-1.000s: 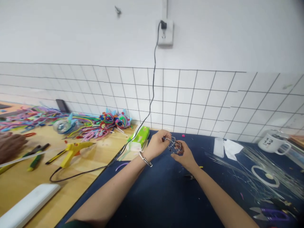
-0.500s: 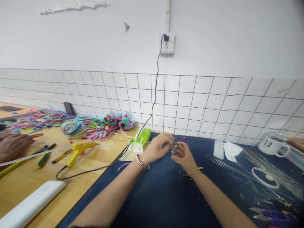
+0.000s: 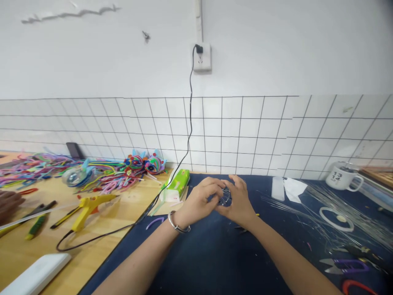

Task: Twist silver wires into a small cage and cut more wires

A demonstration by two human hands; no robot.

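Both my hands meet above a dark blue mat [image 3: 202, 258] and close around a small wire piece [image 3: 225, 196] that glints between the fingers. My left hand [image 3: 201, 200], with a silver bangle [image 3: 176, 224] on its wrist, curls its fingers over the left side of the piece. Against the right side presses my right hand [image 3: 238, 200], fingers wrapped round it. Most of the wire piece is hidden by the fingers.
A yellow glue gun [image 3: 87, 205] with its black cord lies on the wooden table, beside coloured pipe cleaners [image 3: 101, 172] and pliers [image 3: 37, 221]. Another person's hand [image 3: 9, 203] rests far left. A mug [image 3: 340, 177], thin wires [image 3: 331, 217], a tape ring [image 3: 336, 217] and scissors [image 3: 344, 265] lie right.
My hands have closed more tightly round the wire piece and turned it, hiding more of it. The view has shifted a little to the right.
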